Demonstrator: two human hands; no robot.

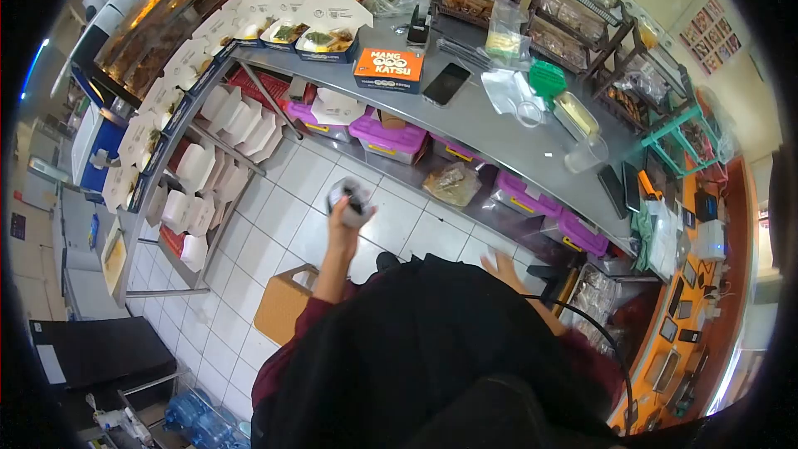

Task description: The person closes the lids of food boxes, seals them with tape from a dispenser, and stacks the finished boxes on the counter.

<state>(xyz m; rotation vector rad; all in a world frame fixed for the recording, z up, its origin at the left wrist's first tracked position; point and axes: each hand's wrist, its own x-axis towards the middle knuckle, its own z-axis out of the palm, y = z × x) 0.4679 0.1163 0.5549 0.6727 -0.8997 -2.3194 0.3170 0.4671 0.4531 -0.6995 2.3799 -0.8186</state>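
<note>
My left hand (342, 229) is raised over the floor, its fingers wrapped round a small round clear container (357, 209) with something dark in it; the contents are blurred. My right hand (501, 270) hangs lower, fingers apart, with nothing in it, in front of the shelf under the steel table (499, 137). On that table stand a closed orange and dark blue food box (388, 69) and a black phone (446, 84). Open food boxes (328, 40), with food inside, line the table's far edge and run on down the left side.
Purple-lidded storage boxes (391, 135) sit beneath the table. A brown cardboard box (285, 303) stands on the tiled floor at my left. Racks of packaged food (573, 21), a green scoop-like item (547, 81) and a clear plastic cup (587, 154) are toward the right.
</note>
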